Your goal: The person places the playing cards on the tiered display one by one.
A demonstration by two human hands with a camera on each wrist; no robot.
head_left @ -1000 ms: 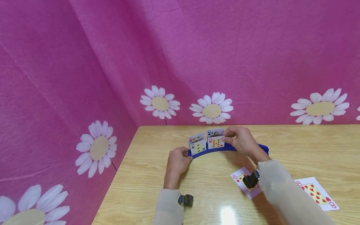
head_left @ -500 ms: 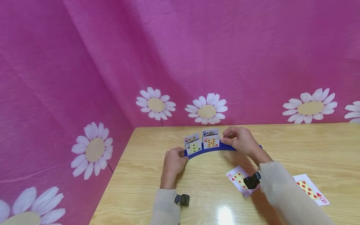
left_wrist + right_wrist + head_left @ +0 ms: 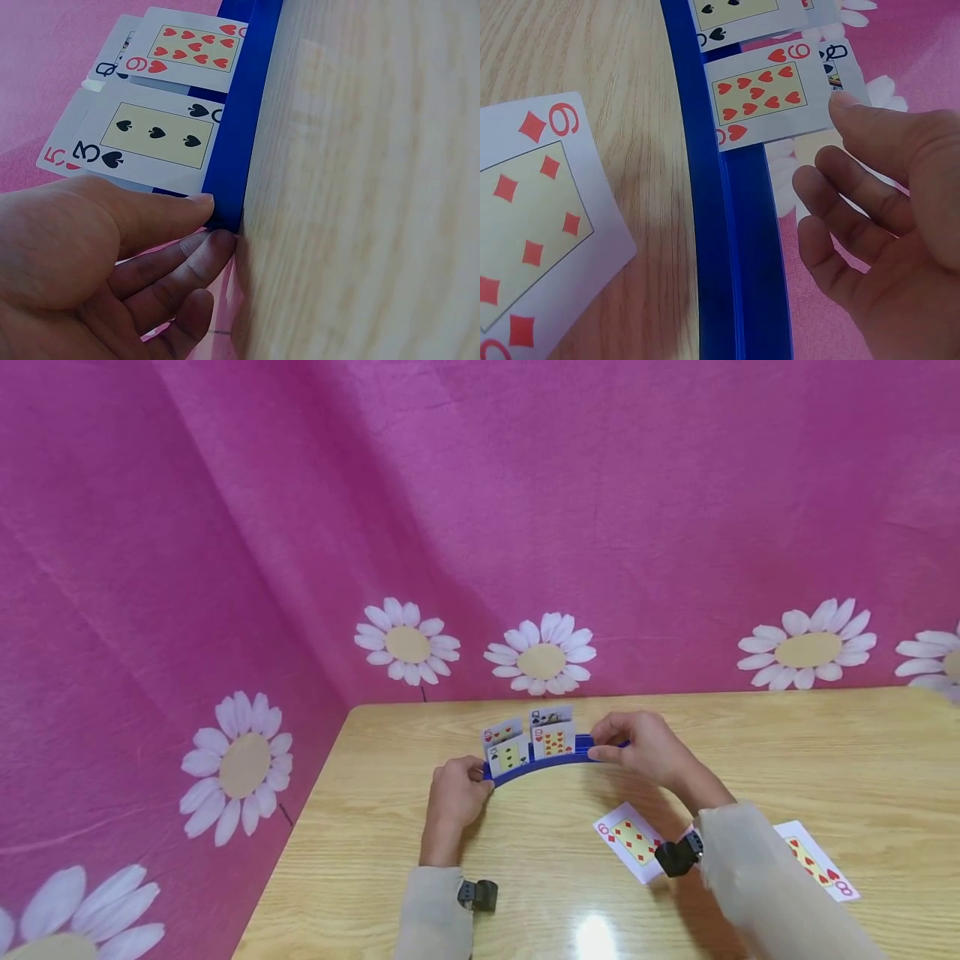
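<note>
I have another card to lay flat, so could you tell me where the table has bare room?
Bare wood lies right of the eight of hearts, and between the card holder and the wall. It is crowded around the six of diamonds and right hand.

Bright, even light falls from overhead, leaving a white glare patch on the glossy pale wooden desk (image 3: 595,935) near the bottom edge. Shadows under the sleeves are soft. The head view bends at its edges; in the left wrist view the desk grain smears into blur.
</note>
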